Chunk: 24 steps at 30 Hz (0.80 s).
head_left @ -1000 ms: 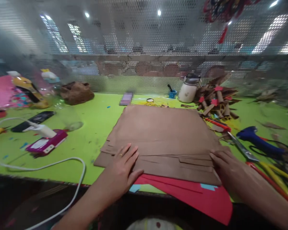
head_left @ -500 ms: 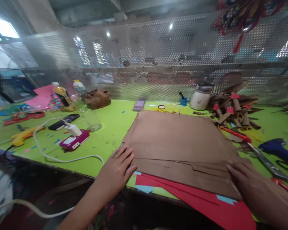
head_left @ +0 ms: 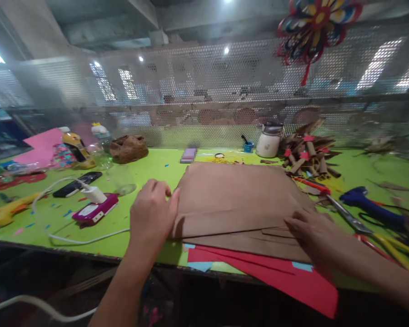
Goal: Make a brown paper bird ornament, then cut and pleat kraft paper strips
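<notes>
A stack of flat brown paper sheets [head_left: 225,190] lies near the table's front edge, its front edges fanned unevenly. My left hand [head_left: 153,206] is at the stack's left side, fingers curled and thumb against the edge of the top sheet. On the right front part of the stack, my right hand [head_left: 310,231] has thumb and fingers closed together at a brown sheet; the exact grip is partly hidden. Red paper [head_left: 279,277] sticks out from under the brown sheets and overhangs the table edge. Light blue paper pieces [head_left: 200,265] show beside the red.
To the left lie a purple power adapter [head_left: 95,209] with a white cable, a black phone [head_left: 77,184] and a yellow glue gun [head_left: 13,211]. A blue glue gun [head_left: 371,204], scissors [head_left: 349,215] and rolled brown paper pieces [head_left: 310,156] are on the right. Behind stands a white jar [head_left: 269,141].
My left hand has risen from lying flat and curled at the sheet's left edge. My right hand has moved inward over the paper. The top sheet's front edge has shifted; the view has turned right.
</notes>
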Tool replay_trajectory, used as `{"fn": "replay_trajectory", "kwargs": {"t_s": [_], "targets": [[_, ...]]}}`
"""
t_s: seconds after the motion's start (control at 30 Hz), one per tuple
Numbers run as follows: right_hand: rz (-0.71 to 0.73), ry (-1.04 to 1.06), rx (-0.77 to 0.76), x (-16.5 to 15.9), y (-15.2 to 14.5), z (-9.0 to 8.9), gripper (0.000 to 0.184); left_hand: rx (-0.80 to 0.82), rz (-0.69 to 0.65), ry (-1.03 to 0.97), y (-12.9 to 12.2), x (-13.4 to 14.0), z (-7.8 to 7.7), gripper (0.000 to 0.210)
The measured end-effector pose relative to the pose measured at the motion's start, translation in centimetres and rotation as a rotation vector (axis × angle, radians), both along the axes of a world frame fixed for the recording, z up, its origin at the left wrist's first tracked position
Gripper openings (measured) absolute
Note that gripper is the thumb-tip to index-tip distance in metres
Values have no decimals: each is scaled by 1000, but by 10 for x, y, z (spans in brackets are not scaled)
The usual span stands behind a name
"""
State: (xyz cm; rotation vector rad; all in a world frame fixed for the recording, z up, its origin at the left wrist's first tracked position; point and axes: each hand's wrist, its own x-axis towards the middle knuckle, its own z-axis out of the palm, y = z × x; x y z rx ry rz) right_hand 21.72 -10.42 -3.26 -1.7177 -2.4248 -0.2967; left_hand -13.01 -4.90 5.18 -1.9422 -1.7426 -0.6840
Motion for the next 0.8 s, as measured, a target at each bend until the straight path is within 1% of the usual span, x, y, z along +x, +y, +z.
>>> {"fn": "replay_trajectory", "kwargs": {"t_s": [0.03,0.07,0.1,0.13,0.2,0.23,0.27,0.3,0.37,0.47,0.53,0.63,0.7,0.8], "targets": [[12,-6,-47,-3,1,1,14,4,-19,-26,1,9,1,22],[14,-19,-68,-6,2,2,16,-18,-68,-46,2,20,-1,22],[21,-28,-87,-10,3,2,17,-66,-151,-50,2,33,-6,25],[23,-35,-84,-15,4,3,17,-129,-266,-28,2,48,-14,31],[36,-51,-41,-25,6,4,17,-240,-536,76,2,76,-35,46],[43,-56,-11,-31,6,4,17,-291,-626,128,2,88,-46,52],[56,-65,6,-36,6,5,16,-340,-680,174,2,97,-55,54],[64,-74,15,-42,6,6,17,-376,-709,212,3,104,-62,52],[76,-88,21,-50,6,10,18,-408,-741,276,6,108,-68,40],[75,-60,-3,-54,6,17,20,-454,-791,369,15,103,-65,32],[49,-31,-4,-53,5,20,22,-426,-795,407,23,98,-63,30],[33,31,-34,-48,6,21,24,-390,-835,411,36,88,-66,28],[39,67,-51,-45,6,18,26,-378,-805,396,44,82,-70,29],[59,86,-55,-39,4,11,33,-405,-755,374,51,73,-75,30]]}}
